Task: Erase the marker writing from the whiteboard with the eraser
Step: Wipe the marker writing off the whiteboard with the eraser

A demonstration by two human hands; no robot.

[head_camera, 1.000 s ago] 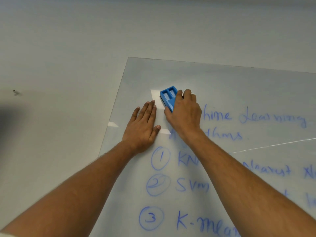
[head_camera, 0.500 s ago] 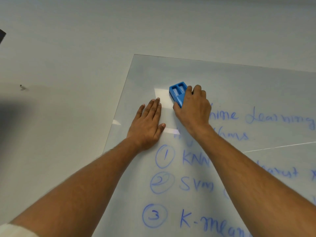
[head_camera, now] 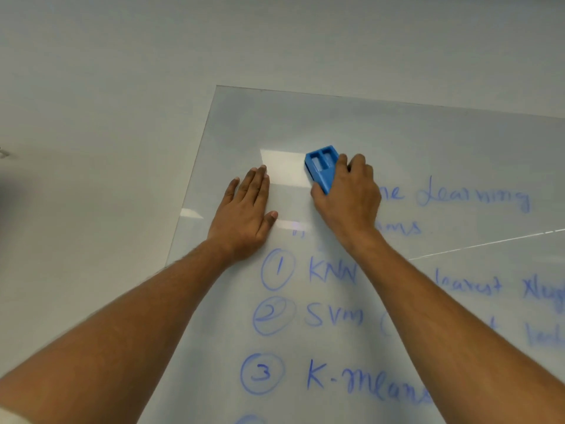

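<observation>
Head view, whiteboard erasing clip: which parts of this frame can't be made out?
- Start of the top blue marker heading: hidden by the right hand.
- Felt face of the blue plastic eraser: pressed against the glossy whiteboard, unseen.
- List lines' right ends: cut by the frame edge and the right forearm.
- Fourth list item: cut by the bottom edge.
- Board under the flat left hand: covered.

Whiteboard (head_camera: 397,133), blue marker writing (head_camera: 333,316): "Learning"; circled 1 "KNN"; circled 2 "SVM"; circled 3 "K-Means". Rest blurred or hidden.
</observation>
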